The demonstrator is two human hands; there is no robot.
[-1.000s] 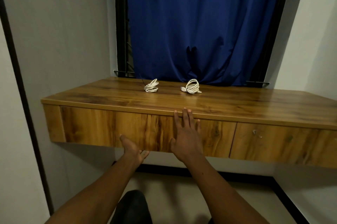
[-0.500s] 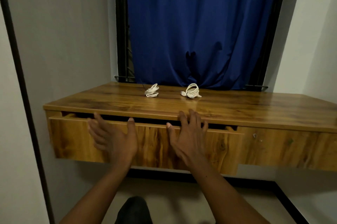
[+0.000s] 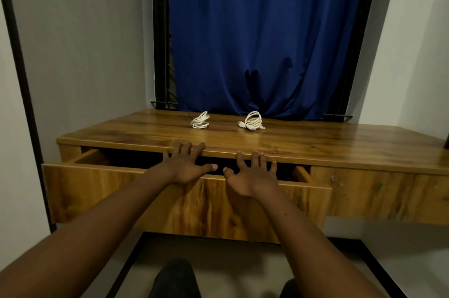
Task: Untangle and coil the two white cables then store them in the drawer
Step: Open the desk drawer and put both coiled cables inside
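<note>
- Progress was judged to be past the halfway mark: the two white cables were seen as separate looped bundles, so untangling and coiling appeared done, while storing was not yet done.
- The left cable bundle [image 3: 201, 122] and the right cable bundle [image 3: 252, 121] were laid on the counter [image 3: 315, 144], behind the drawer [image 3: 121, 195] and well apart from it, near the blue curtain [image 3: 262, 37]; a clear gap was seen between the two.
- The drawer was found pulled part-way out from under the counter; its inside was too dark for any contents to be made out.
- The left grip [image 3: 187, 166], a bare hand, was released above the drawer's open gap, fingers spread and straight, nothing grasped. Its fingertips were placed at the counter's front edge, though contact could not be confirmed.
- The right grip [image 3: 250, 176] was likewise released, just beside the left one over the same gap, fingers splayed and empty.
- Neither bundle was touched by either grip.
- What was left, by this reading: both bundles to be picked up from behind the drawer and lowered into it.
- Loose loops were thought likely to spring open when lifted, so each bundle would need to be grasped across all its turns.
</note>
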